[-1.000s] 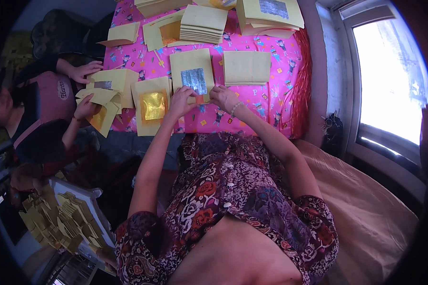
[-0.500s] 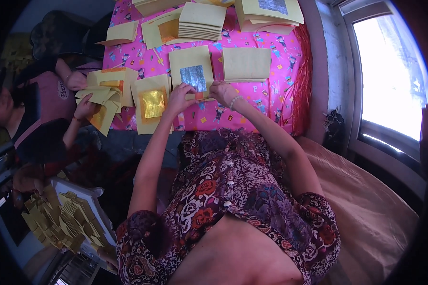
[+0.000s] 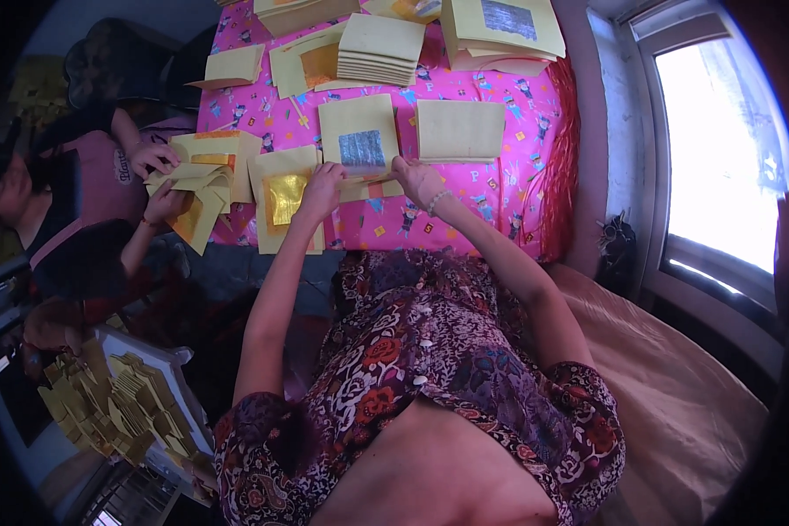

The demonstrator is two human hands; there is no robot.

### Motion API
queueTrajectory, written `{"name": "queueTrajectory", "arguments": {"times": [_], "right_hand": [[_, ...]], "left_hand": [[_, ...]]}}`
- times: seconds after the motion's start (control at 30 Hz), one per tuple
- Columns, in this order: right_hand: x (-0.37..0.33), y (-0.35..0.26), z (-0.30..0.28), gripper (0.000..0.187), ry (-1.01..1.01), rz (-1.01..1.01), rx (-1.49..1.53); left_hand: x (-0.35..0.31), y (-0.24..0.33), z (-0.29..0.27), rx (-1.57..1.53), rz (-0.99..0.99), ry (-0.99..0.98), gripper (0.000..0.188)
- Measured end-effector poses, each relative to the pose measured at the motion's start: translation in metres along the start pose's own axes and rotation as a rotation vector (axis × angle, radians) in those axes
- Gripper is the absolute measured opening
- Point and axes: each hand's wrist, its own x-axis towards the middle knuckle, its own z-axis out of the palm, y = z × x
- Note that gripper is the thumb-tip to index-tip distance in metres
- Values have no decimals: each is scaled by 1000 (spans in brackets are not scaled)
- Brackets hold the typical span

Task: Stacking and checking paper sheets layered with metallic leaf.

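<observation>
A yellow paper sheet (image 3: 351, 110) with a silver foil square (image 3: 362, 149) lies in front of me. At its lower left corner my left hand (image 3: 323, 190) pinches the near edge. My right hand (image 3: 419, 181), with a bead bracelet at the wrist, pinches the same edge at the right corner. Between them the near edge is turned up in a narrow fold, and my fingers partly hide it. Left of my left hand lie yellow sheets with a gold foil square (image 3: 287, 195). Just right of the silver-foil sheet is a folded yellow paper stack (image 3: 460, 130).
Folded papers (image 3: 379, 48) and a thick silver-foil stack (image 3: 535, 39) stand along the far side of the pink patterned tablecloth (image 3: 465, 210). Red fringe (image 3: 568, 167) hangs at its right edge. At left, a co-worker's hands (image 3: 155, 158) handle yellow papers; more papers fill a tray (image 3: 127, 394).
My hands have moved apart, the left toward the sheet's left corner, and the near edge is now folded up between them. The whole view has shifted slightly. The co-worker's upper hand has moved onto their papers.
</observation>
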Motion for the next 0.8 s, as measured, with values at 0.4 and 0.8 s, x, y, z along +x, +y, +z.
{"name": "queueTrajectory", "arguments": {"times": [0.4, 0.8], "right_hand": [[8, -2, 15, 17, 405, 1, 426], [64, -29, -9, 19, 396, 410, 501]], "left_hand": [[41, -26, -37, -352, -236, -179, 20], [62, -50, -46, -370, -346, -100, 34]]}}
